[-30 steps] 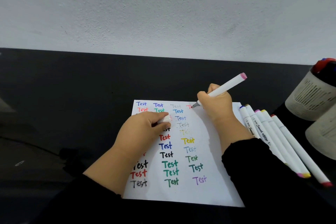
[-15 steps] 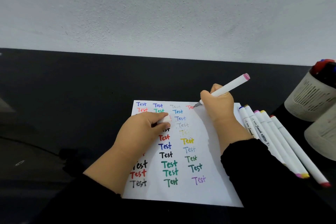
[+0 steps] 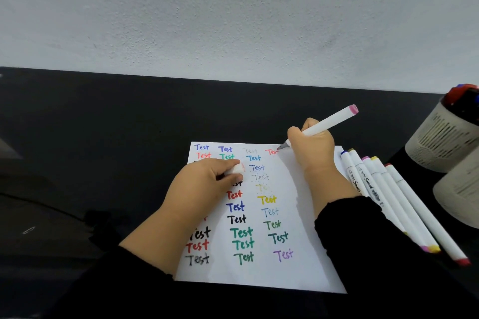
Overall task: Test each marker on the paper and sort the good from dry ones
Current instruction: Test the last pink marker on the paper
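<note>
Paper, a white sheet (image 3: 305, 261) covered in columns of the word "Test" in many colours, lies flat on the black tabletop (image 3: 103, 150) in the head view, near the person and a little right of centre. The right hand (image 3: 312, 147) has its fingers curled round a white marker with a pink end cap (image 3: 326, 124), held low on the barrel close to the nib, with the tip at or just above the far edge of the sheet beside a half-formed red-pink "Test" (image 3: 271, 152). The left hand (image 3: 207, 184) rests on the left part of the sheet and pinches a small white cap with a pink end (image 3: 237, 169) between thumb and fingers, which also pins the paper down. Just right of the sheet lies a row of white capped markers (image 3: 383, 189), side by side and touching, their coloured ends pointing toward the near right. Farther right stand two pale slotted holders (image 3: 438, 142), the far one showing red and blue marker tops; which holder is for good or dry ones I cannot tell. The marker looks light, stiff and smooth-barrelled, so a low grip near the nib should give control and light pressure should be enough. The sheet looks thin and liable to slide, so it probably needs that steadying hand. The small cap would roll or drop easily if let go.
</note>
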Demonstrator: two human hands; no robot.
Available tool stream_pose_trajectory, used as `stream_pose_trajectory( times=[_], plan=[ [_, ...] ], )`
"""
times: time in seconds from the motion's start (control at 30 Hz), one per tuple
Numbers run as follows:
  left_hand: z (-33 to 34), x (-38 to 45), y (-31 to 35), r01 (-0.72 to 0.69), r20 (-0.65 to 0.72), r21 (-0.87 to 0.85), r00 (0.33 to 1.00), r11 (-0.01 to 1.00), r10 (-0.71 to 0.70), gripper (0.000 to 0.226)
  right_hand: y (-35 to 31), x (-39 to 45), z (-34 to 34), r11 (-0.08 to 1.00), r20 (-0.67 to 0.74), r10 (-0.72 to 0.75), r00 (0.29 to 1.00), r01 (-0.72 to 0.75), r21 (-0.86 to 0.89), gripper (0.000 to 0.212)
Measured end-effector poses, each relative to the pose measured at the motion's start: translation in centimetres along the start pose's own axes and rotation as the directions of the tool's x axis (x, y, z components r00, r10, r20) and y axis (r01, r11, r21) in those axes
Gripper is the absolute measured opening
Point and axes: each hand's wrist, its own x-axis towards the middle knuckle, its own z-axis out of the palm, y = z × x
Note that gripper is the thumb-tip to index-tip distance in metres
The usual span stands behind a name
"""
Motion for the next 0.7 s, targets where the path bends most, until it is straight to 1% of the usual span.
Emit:
stream_pose_trajectory(
  times=[0.1,0.2,0.3,0.37,0.47,0.53,0.6,0.7],
  plan=[
    [0.0,0.0,0.0,0.006,0.006,0.001,1.000,1.000,-0.006,0.039,0.0,0.0,0.0,1.000,0.012,-0.016,1.000,0.016,-0.017,0.035],
    [-0.1,0.0,0.0,0.001,0.011,0.023,1.000,1.000,-0.001,0.039,-0.1,0.0,0.0,1.000,0.013,0.009,1.000,-0.009,0.004,0.035],
    [-0.2,0.0,0.1,-0.010,0.027,0.058,1.000,0.998,0.008,0.040,-0.2,0.1,-0.1,0.998,0.006,0.048,0.999,-0.048,0.045,0.031],
    [-0.5,0.0,0.3,-0.011,0.057,0.086,0.998,0.996,0.006,0.041,-0.5,0.0,-0.3,0.994,0.040,0.077,0.996,-0.080,0.069,0.028],
    [-1.1,0.3,1.1,0.005,0.150,0.179,0.988,0.984,-0.032,0.045,-1.0,-0.8,-0.9,0.986,0.095,0.108,0.990,-0.119,0.119,0.028],
    [-1.3,0.1,1.4,-0.004,0.149,0.217,0.988,0.976,-0.029,0.046,-1.5,-2.0,-1.3,0.973,0.124,0.100,0.987,-0.123,0.197,0.030],
    [-1.4,-0.6,1.5,-0.023,0.093,0.171,0.996,0.985,0.007,0.045,-1.8,-3.5,-1.5,0.953,0.155,0.089,0.984,-0.130,0.275,0.032],
    [-1.6,-2.2,1.6,-0.039,0.042,-0.002,0.998,0.999,0.039,0.042,-2.5,-5.8,-1.6,0.932,0.192,0.065,0.979,-0.128,0.338,0.032]
  ],
)
